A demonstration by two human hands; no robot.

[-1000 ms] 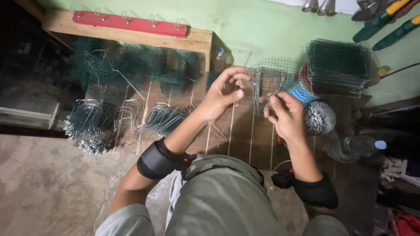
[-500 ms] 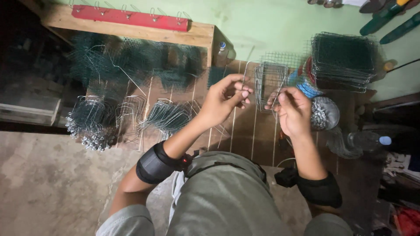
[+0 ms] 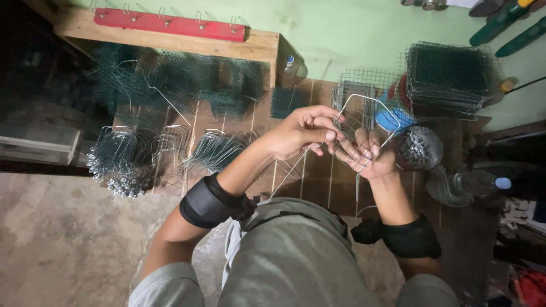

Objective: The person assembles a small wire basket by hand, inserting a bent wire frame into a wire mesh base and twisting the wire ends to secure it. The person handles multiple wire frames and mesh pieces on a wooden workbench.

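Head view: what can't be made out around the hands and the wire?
- Left hand fingertips: curled over the wire, so the grip is hidden.
- Right hand: whether it pinches the wire is too small to tell.
- Green tools: cut off by the top edge.
- Mesh stack: its count blurs together.

head-worn camera, looking steeply down, close over hands (image 3: 335, 142)
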